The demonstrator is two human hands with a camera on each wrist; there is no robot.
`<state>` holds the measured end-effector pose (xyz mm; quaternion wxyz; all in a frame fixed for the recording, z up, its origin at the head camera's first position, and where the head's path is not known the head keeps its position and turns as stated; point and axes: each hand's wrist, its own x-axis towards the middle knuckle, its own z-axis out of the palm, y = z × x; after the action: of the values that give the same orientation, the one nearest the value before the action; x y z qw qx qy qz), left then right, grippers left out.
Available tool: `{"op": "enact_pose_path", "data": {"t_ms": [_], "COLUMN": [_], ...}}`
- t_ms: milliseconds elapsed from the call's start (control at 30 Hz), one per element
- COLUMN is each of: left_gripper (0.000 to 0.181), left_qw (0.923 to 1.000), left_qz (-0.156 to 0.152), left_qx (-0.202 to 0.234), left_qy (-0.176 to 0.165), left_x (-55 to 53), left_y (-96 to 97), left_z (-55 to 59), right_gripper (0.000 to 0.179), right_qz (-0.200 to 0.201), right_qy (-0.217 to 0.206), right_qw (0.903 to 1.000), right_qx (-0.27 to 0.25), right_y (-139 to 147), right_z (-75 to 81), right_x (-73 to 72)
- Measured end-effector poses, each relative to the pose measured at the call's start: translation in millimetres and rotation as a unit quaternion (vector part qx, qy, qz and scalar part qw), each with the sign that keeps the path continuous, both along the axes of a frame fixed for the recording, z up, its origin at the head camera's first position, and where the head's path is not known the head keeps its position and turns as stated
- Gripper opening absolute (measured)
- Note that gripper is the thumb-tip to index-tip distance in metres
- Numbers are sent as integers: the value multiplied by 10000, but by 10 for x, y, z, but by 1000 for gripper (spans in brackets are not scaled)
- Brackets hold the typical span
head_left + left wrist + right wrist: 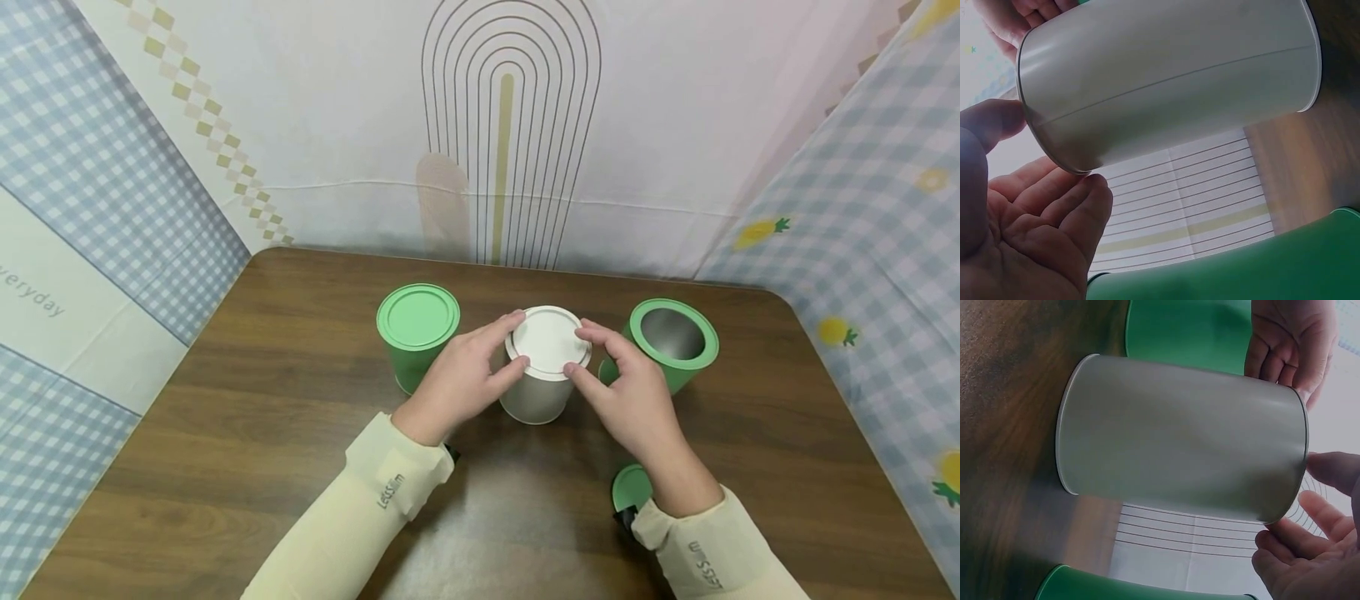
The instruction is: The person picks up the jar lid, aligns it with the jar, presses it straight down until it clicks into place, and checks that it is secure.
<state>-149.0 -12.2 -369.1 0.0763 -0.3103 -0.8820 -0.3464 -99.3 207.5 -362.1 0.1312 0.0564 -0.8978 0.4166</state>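
A white metal can (534, 400) stands upright on the table, its round white lid (550, 340) seated in the top. My left hand (468, 375) grips the left side of the top rim, thumb at the front and fingers farther back. On the opposite side my right hand (633, 392) holds the rim with its thumb and fingertips. The left wrist view shows the can's side seam and the left thumb (1004, 122) against the top edge. From the right wrist, the can's body (1179, 437) appears sideways, with fingertips of both hands at its top end.
Left of the white can stands a lidded green can (412, 362). An uncovered green can (678, 379) with a bare metal inside stands to the right. Near my right sleeve a small green disc (630, 485) lies on the brown wooden table (247, 417). Patterned cloth (337, 108) hangs behind.
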Motion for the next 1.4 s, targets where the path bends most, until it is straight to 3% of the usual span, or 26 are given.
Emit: {"op": "enact_pose_path", "data": {"t_ms": [1400], "left_gripper": [55], "left_qw": [9999], "left_qz": [81], "left_qx": [22], "left_qy": [68], "left_x": [120], "left_y": [-101], "left_z": [-41], "right_gripper": [44], "right_qz": [-214], "right_qy": [83], "right_qw": [9997], "right_qx": [-1], "right_y": [-108], "right_z": [-46], "right_x": [161]}}
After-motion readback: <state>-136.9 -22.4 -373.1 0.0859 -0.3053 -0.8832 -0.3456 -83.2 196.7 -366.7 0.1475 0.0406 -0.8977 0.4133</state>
